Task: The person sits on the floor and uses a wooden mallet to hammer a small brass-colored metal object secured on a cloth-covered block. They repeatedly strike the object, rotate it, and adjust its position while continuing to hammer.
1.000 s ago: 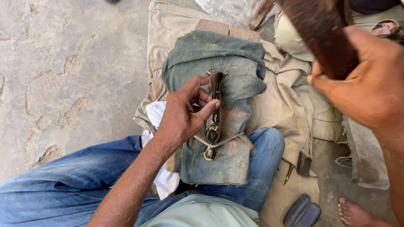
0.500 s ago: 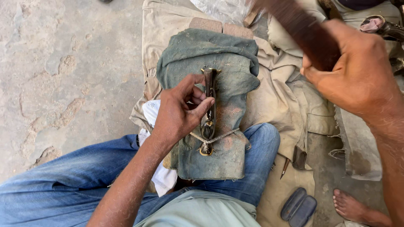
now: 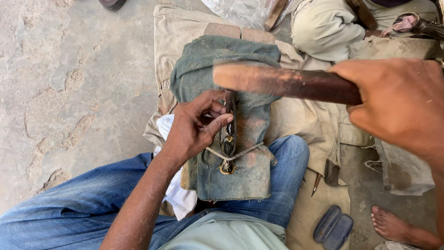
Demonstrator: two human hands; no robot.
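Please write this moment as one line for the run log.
left hand: pinches metal piece on green cloth | right hand: grips wooden handle above it | cord ties piece

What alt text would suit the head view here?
The left hand pinches a slim metal piece tied by string onto a green cloth-covered block across the lap. The right hand holds a brown wooden stick just above it.

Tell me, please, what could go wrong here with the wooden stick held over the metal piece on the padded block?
1. The left hand pinches the thin metal piece with its fingertips right beside it, while the wooden stick in the right hand is just above, so a blow could catch those fingers.
2. Only a thin cord ties the piece to the green cloth; it might slip or twist.
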